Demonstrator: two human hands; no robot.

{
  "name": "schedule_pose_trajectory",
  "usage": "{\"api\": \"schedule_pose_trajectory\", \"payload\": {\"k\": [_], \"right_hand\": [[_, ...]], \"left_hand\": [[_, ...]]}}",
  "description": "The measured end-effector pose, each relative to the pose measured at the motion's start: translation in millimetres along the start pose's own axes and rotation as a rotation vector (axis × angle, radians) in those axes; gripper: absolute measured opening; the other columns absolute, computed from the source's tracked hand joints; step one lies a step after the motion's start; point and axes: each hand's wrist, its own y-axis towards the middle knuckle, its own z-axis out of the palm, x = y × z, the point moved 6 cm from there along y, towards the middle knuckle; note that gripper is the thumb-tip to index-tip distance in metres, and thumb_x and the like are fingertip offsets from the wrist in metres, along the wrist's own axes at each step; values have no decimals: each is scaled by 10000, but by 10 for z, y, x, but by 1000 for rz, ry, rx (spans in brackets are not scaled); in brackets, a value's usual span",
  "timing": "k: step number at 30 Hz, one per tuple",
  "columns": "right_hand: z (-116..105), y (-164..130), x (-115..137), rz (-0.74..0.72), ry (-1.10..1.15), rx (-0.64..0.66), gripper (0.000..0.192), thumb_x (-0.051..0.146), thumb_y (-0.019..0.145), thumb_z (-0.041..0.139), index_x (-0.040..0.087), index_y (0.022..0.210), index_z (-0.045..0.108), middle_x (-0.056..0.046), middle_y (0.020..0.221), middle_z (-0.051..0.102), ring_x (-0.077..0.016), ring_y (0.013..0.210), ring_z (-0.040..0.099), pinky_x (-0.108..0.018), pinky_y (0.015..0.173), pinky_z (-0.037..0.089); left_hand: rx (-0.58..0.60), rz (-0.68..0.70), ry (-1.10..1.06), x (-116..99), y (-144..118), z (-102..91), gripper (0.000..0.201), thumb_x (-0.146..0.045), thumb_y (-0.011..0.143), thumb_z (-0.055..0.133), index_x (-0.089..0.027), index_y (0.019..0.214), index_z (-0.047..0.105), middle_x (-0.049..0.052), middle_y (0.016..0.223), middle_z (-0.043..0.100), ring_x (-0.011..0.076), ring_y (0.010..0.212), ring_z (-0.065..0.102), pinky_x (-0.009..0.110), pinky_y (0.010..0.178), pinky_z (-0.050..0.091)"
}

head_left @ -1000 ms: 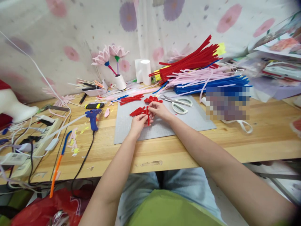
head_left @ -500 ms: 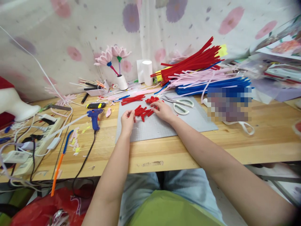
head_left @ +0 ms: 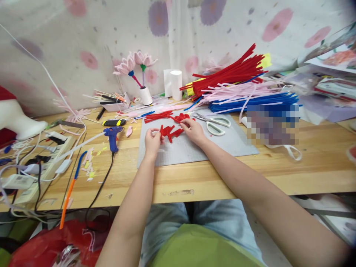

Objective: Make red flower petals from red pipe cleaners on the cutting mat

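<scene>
On the grey cutting mat (head_left: 194, 155), my left hand (head_left: 152, 142) pinches a short red pipe cleaner piece at the left edge of a small pile. My right hand (head_left: 193, 130) is closed, its fingertips on red pipe cleaner at the pile's right side; the exact piece is partly hidden. Between the hands lie several short cut red pipe cleaner pieces (head_left: 170, 133). Just beyond the right fingers are curled red pieces (head_left: 180, 117). Longer red pipe cleaners (head_left: 158, 116) lie at the mat's back left. Scissors (head_left: 215, 124) with white handles rest right of my right hand, blades spread.
A blue glue gun (head_left: 112, 137) and a yellow-black utility knife (head_left: 114, 122) lie left of the mat. Bundles of red (head_left: 228, 76), pink and blue (head_left: 256, 102) pipe cleaners are stacked behind. Pink flowers stand in a white holder (head_left: 146, 96). A power strip (head_left: 51, 167) with cords is far left.
The view has shifted slightly. My left fingers now show a red piece standing up at their tips. My right hand stays over the pile's right side with its fingers drawn closer together.
</scene>
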Motion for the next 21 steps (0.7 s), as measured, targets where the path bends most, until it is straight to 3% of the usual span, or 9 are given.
{"api": "schedule_pose_trajectory", "payload": {"k": [3, 5, 7, 9, 14, 17, 21], "right_hand": [[2, -38, 93, -41, 75, 31, 238, 320, 816, 431, 172, 899, 598, -29, 803, 621, -124, 663, 515, -235, 640, 382], [68, -85, 193, -99, 76, 115, 232, 326, 814, 440, 179, 896, 601, -22, 784, 624, -119, 652, 518, -229, 630, 375], [150, -135, 288, -172, 49, 207, 221, 322, 812, 453, 193, 897, 610, -18, 793, 632, -122, 675, 529, -231, 642, 373], [204, -166, 345, -235, -7, 252, 224, 325, 817, 455, 207, 919, 616, -24, 849, 636, -135, 744, 540, -241, 676, 377], [200, -116, 266, -250, -307, 155, 307, 260, 842, 409, 166, 1068, 593, -117, 1038, 577, -222, 968, 471, -347, 852, 353], [256, -100, 209, -274, -414, 212, 267, 222, 818, 439, 147, 995, 625, -137, 1060, 561, -251, 987, 440, -390, 875, 335], [241, -94, 204, -273, -357, 198, 194, 191, 779, 484, 154, 907, 625, -119, 999, 581, -235, 954, 465, -369, 855, 354]], "left_hand": [[94, 203, 284, -101, -67, 94, 87, -268, 634, 615, -191, 667, 592, 10, 594, 555, 148, 637, 547, 283, 658, 444], [12, 356, 366, -191, -111, 93, 136, -312, 591, 676, -195, 646, 636, 48, 730, 575, 185, 829, 539, 298, 786, 420], [-34, 398, 315, -211, -115, 86, 171, -337, 614, 667, -193, 706, 662, 62, 797, 583, 186, 870, 529, 293, 807, 410], [1, 318, 176, -149, -72, 103, 182, -333, 671, 617, -177, 753, 661, 52, 774, 604, 156, 791, 547, 269, 751, 426], [3, 52, -128, 22, 5, 113, 185, -276, 712, 557, -147, 820, 636, 28, 763, 635, 92, 613, 547, 217, 587, 446], [-3, 9, -161, 21, 0, 119, 195, -253, 717, 529, -152, 845, 635, 41, 828, 642, 94, 620, 561, 199, 508, 438], [-38, 1, -165, 11, 6, 81, 204, -207, 706, 499, -144, 852, 626, 58, 886, 644, 105, 681, 588, 180, 496, 439]]}}
